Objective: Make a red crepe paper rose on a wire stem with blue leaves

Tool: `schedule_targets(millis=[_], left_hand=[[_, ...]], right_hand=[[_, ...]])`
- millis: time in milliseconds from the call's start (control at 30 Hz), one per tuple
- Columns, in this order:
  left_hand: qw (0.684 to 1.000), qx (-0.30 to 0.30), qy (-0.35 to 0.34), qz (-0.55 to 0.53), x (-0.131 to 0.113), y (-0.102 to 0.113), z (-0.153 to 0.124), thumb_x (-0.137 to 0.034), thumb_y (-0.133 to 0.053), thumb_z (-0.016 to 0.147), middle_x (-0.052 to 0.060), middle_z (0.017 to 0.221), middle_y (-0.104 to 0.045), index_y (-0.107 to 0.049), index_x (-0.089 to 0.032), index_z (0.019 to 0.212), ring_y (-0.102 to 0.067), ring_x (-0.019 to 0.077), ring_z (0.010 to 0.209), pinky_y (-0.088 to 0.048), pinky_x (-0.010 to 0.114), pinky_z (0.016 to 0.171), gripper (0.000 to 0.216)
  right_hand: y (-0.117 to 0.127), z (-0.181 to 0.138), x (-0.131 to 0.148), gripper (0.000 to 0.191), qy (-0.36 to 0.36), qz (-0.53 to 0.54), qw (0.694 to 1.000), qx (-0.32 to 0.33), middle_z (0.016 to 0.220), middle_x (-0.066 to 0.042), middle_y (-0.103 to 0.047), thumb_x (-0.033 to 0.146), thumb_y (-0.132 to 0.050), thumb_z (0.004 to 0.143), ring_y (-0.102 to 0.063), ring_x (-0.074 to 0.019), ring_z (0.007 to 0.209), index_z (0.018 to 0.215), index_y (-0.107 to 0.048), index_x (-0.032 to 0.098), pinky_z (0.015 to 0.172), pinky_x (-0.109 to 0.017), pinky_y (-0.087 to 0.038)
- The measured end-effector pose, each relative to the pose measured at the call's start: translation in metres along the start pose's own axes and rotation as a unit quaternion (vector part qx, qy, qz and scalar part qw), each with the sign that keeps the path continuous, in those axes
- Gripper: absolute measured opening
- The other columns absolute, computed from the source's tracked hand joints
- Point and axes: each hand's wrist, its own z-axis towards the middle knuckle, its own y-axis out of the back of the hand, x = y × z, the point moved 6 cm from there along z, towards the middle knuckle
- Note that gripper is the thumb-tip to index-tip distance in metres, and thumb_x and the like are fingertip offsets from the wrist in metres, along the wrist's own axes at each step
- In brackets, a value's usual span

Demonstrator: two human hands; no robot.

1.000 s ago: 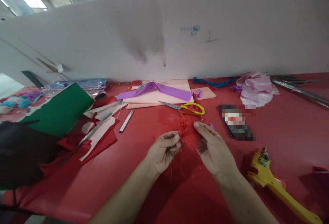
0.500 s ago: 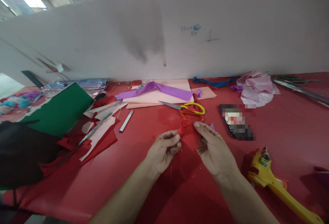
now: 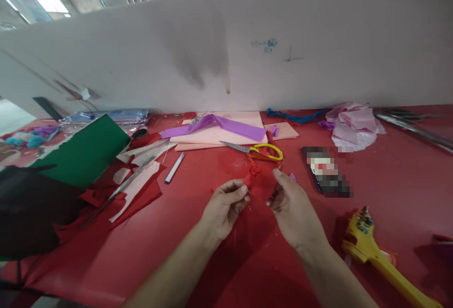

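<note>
Head view: nearest, at the right, a yellow glue gun (image 3: pixel 370 246) lies on the red tabletop (image 3: pixel 170 246). Just left of it, the right hand (image 3: pixel 296 209) curls with thumb and fingers at the right edge of a red crepe-like piece (image 3: pixel 262 183); whether it grips is unclear. The left hand (image 3: pixel 222 209) pinches that piece's left side, so it sits between both hands, gathered at its top. Beyond lie a phone (image 3: pixel 314 171), a marker pen (image 3: pixel 174 169) and yellow-handled scissors (image 3: pixel 267 151), then a folded purple strip (image 3: pixel 226 127) across peach sheets (image 3: pixel 226 137), before a white partition (image 3: pixel 318 72).
</note>
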Motion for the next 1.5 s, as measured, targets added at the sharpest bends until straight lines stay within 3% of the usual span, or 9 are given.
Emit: schedule_targets(millis=[133, 267, 800, 1067, 1500], left_hand=[[1.000, -0.015, -0.014, 0.020, -0.0023, -0.0007, -0.0016, -0.014, -0.082, 0.055, -0.002, 0.061, -0.060, -0.066, -0.011, 0.071, -0.054, 0.0039, 0.051, -0.044, 0.014, 0.052, 0.023], [0.999, -0.003, -0.035, 0.021, -0.0055, -0.0034, -0.0024, -0.014, -0.081, 0.057, -0.003, 0.063, -0.059, -0.064, -0.013, 0.073, -0.055, 0.0042, 0.053, -0.043, 0.014, 0.052, 0.024], [0.999, -0.006, -0.039, 0.013, -0.0058, -0.0028, -0.0029, -0.011, -0.077, 0.061, -0.004, 0.063, -0.060, -0.061, -0.015, 0.072, -0.057, 0.0051, 0.055, -0.043, 0.014, 0.055, 0.020], [0.998, -0.008, -0.058, 0.024, -0.0063, -0.0038, -0.0060, -0.010, -0.075, 0.062, -0.004, 0.067, -0.060, -0.062, -0.015, 0.073, -0.058, 0.0057, 0.057, -0.045, 0.016, 0.059, 0.017], [0.993, -0.018, -0.103, 0.051, -0.0093, -0.0053, -0.0078, -0.015, -0.077, 0.061, -0.004, 0.076, -0.059, -0.064, -0.017, 0.072, -0.057, 0.0054, 0.059, -0.045, 0.018, 0.060, 0.017]], right_hand=[[-0.0035, -0.0055, 0.0083, 0.013, 0.098, -0.135, 0.986, 0.017, 0.071, 0.004, -0.065, 0.031, -0.074, 0.071, -0.049, -0.0084, 0.056, 0.080, -0.069, 0.022, 0.049, -0.019, -0.038], [-0.0074, -0.0076, 0.0090, 0.010, 0.130, -0.191, 0.972, 0.039, 0.072, 0.004, -0.062, 0.032, -0.068, 0.078, -0.048, -0.0100, 0.060, 0.080, -0.068, 0.022, 0.050, -0.021, -0.037], [-0.0047, -0.0077, 0.0051, 0.017, 0.092, -0.154, 0.983, 0.029, 0.062, 0.004, -0.053, 0.036, -0.069, 0.077, -0.041, -0.0092, 0.055, 0.072, -0.063, 0.020, 0.048, -0.019, -0.037], [-0.0086, -0.0106, 0.0063, 0.015, 0.079, -0.142, 0.986, 0.044, 0.062, 0.004, -0.057, 0.032, -0.068, 0.077, -0.045, -0.0073, 0.050, 0.071, -0.063, 0.020, 0.047, -0.019, -0.036], [-0.0036, -0.0107, 0.0044, 0.020, 0.029, -0.089, 0.996, 0.000, 0.052, 0.007, -0.053, 0.034, -0.078, 0.067, -0.053, -0.0076, 0.046, 0.067, -0.063, 0.020, 0.041, -0.017, -0.033]])
